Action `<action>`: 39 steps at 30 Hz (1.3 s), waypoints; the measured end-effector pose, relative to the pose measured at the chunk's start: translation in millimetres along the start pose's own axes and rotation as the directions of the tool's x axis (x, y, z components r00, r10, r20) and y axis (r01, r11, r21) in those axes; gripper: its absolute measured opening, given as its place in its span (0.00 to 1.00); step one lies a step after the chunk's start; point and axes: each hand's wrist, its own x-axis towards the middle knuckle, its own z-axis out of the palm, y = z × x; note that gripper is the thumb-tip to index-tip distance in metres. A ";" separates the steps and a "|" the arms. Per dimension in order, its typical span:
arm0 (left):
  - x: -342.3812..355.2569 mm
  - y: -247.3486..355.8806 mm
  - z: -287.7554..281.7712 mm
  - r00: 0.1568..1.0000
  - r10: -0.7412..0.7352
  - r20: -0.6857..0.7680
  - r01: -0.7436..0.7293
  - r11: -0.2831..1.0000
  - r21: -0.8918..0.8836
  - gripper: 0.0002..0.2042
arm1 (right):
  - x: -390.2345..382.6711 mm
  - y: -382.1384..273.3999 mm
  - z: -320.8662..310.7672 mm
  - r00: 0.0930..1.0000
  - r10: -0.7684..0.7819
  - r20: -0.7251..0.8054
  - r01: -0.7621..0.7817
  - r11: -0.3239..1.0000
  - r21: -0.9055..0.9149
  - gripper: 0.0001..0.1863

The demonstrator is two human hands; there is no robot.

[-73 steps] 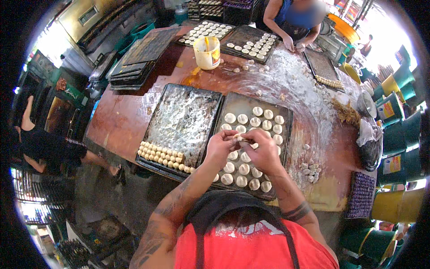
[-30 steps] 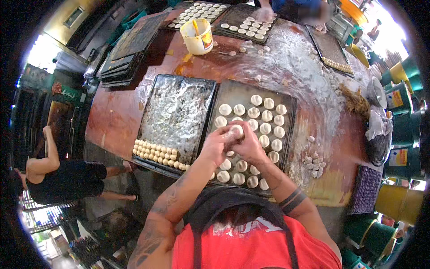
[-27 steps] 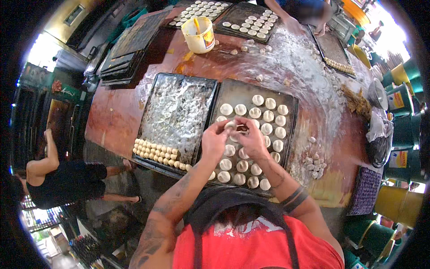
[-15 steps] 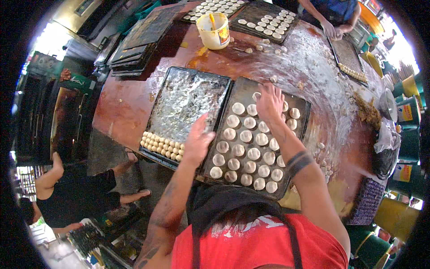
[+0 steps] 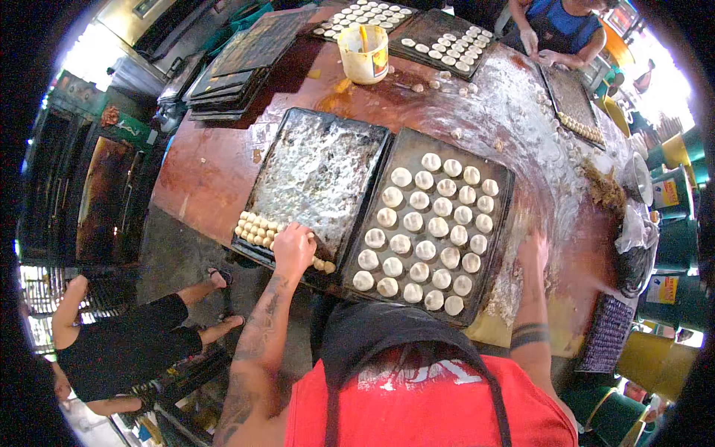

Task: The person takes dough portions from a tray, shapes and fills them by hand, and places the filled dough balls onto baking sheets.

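My left hand (image 5: pixel 294 246) has its fingers curled down over rows of small dough balls (image 5: pixel 257 229) on a greasy tray (image 5: pixel 313 171), hiding what it grips. Beside that tray lies a dark tray (image 5: pixel 395 156) of several flattened dough rounds (image 5: pixel 424 249). My right hand (image 5: pixel 533 246), smeared by motion, reaches to the floury tabletop (image 5: pixel 529 194) just right of this second tray, its fingers unclear.
A co-worker (image 5: pixel 551 30) works at the far right beside another tray (image 5: pixel 566 97). A white bucket (image 5: pixel 363 67), stacked trays (image 5: pixel 246 67) and two trays of rounds (image 5: pixel 439 48) sit at the back. Green buckets (image 5: pixel 666 246) line the right. Another person (image 5: pixel 126 343) is at the left.
My hands, earlier together around a dough piece, have parted. My left moved down-left onto the dough balls; my right left the round tray's top and moved down-right onto the table.
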 end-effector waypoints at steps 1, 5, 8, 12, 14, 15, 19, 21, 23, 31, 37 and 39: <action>5.0 5.2 4.2 1.000 0.009 -0.006 -0.009 1.000 -0.010 0.06 | -17.9 34.7 13.0 0.997 -0.069 -0.026 0.070 0.997 0.022 0.23; 31.7 44.5 14.9 0.981 -0.128 -0.147 0.037 0.862 -0.506 0.07 | -45.2 46.2 3.8 0.984 -0.162 -0.073 0.167 0.984 0.065 0.20; 51.3 121.0 8.9 0.930 -0.113 0.350 0.331 -0.163 -0.930 0.14 | -55.2 -44.0 -18.4 0.991 -0.086 -0.106 0.136 0.702 0.699 0.19; 50.2 198.4 -14.1 0.888 0.079 0.452 0.459 -0.116 -0.881 0.16 | -104.4 -177.3 -75.5 0.863 -0.503 -0.047 0.286 0.411 0.865 0.18; 44.6 212.8 -33.9 0.856 0.169 0.489 0.497 -0.009 -0.868 0.18 | -117.8 -207.0 -93.5 0.759 -0.631 -0.161 0.514 0.428 0.743 0.17; 40.2 217.9 -33.2 0.848 0.166 0.504 0.522 -0.093 -0.848 0.17 | -117.1 -205.2 -89.1 0.762 -0.625 -0.169 0.517 0.431 0.740 0.17; 32.6 218.3 -20.9 0.839 0.159 0.520 0.540 -0.363 -0.760 0.14 | -124.3 -207.5 -76.5 0.677 -0.652 -0.340 0.709 0.455 0.539 0.14; 31.7 215.5 -26.7 0.862 0.175 0.475 0.507 -0.304 -0.807 0.14 | -127.5 -209.5 -85.5 0.659 -0.664 -0.353 0.723 0.431 0.539 0.15; 32.8 211.6 -34.0 0.893 0.207 0.399 0.428 -0.114 -0.897 0.14 | -121.1 -204.0 -103.7 0.833 -0.536 -0.132 0.434 0.488 0.757 0.16; 42.1 237.1 -66.4 0.870 0.262 0.417 0.490 -0.381 -0.784 0.12 | -106.3 -207.0 -75.4 0.880 -0.459 0.120 -0.158 -0.046 0.986 0.11; 28.1 245.9 -57.2 0.996 0.025 0.080 0.078 0.053 -0.995 0.10 | -113.7 -223.9 -100.9 0.896 -0.328 -0.298 0.412 0.371 0.832 0.12; 30.2 242.9 -54.5 0.959 0.073 0.273 0.280 -0.381 -0.881 0.12 | -118.9 -225.5 -103.6 0.861 -0.374 -0.345 0.482 0.386 0.786 0.14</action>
